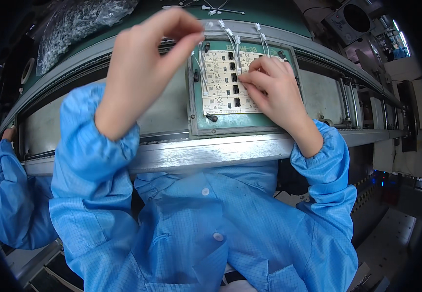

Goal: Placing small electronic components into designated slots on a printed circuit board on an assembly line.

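My left hand (147,63) is raised above the rail, its thumb and forefinger drawn together. A blurred whitish bit shows by the fingertips, too smeared to name. Over the panel of cream circuit boards (217,91), my right hand (276,92) pinches at the lower end of a white wire lead (238,53) with plug ends. The boards carry black components and sit on a green fixture plate (240,121) in a grey frame. Another white lead (203,73) lies along the panel's left side, and a third (263,39) reaches over its far edge.
A metal rail (211,153) runs across in front of me. Beyond the far rail, a green bench (269,17) bears loose leads and a clear plastic bag (82,27) full of small white parts. At the left, another person's blue sleeve (13,190) is visible. Machinery stands at the right.
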Demonstrator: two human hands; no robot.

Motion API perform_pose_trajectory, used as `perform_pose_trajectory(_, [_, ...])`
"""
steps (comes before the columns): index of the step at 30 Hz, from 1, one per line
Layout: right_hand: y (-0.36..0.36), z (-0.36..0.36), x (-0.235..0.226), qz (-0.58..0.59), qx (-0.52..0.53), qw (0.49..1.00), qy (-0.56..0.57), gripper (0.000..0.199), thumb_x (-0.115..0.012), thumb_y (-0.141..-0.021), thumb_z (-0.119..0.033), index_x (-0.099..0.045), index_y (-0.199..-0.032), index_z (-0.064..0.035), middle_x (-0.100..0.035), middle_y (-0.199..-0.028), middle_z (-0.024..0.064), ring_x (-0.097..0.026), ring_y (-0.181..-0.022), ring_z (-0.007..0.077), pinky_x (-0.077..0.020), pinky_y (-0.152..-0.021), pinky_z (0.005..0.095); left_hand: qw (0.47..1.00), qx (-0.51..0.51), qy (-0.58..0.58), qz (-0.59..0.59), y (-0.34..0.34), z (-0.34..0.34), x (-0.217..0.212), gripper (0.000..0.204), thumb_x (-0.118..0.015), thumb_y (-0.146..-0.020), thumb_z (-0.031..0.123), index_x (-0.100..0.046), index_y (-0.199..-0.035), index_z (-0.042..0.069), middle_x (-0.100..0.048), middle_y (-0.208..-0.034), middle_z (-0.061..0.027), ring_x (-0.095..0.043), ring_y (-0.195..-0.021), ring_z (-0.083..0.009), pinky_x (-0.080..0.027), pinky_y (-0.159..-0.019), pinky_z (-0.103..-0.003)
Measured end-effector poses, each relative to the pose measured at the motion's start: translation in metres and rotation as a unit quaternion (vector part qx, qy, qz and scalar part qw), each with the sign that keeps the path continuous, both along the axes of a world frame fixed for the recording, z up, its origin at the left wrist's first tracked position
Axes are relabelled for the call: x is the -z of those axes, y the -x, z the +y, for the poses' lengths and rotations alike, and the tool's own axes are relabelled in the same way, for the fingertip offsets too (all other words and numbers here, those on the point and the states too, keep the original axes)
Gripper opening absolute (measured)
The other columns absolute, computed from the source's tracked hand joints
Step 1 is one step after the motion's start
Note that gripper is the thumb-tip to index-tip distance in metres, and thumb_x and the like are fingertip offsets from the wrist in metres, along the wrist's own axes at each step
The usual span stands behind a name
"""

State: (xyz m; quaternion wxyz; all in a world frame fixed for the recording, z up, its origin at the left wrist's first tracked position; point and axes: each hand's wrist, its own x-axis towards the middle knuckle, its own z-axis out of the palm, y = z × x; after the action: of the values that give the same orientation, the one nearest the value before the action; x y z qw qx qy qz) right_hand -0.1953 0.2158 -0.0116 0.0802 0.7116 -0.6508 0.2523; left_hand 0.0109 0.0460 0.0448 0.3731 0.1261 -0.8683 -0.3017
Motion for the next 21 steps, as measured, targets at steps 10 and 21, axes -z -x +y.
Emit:
perform_pose_trajectory(10, [0.046,-0.045,-0.021,0.024,0.031,0.999,-0.018,0.029,-0.066,-0.087,-0.010,-0.069,-0.115,-0.0077,-0.062,-0.109,0.0128,-0.059,-0.110,0.0342,-0.0463,-0.094,0.0445,0.968,-0.075,0.223,-0.085,-0.032,0.050,0.046,0.015,-0.074,-0.083,0.008,-0.068,-0.095,0.014,-0.074,-0.103,0.0043,-0.067,-0.104,-0.0207,-0.038,-0.101,-0.053])
perform_pose_trajectory(21, [0.097,-0.162,0.011,0.205,0.202,0.957,-0.049,0.014,-0.064,-0.083,-0.014,-0.076,-0.089,-0.0098,-0.072,-0.100,0.0097,-0.065,-0.104,0.0294,-0.0450,-0.088,0.0509,0.962,-0.103,0.171,-0.185,-0.018,0.065,0.051,0.008,-0.078,-0.077,0.010,-0.073,-0.081,0.014,-0.066,-0.109,0.0006,-0.053,-0.122,-0.0305,-0.032,-0.107,-0.055])
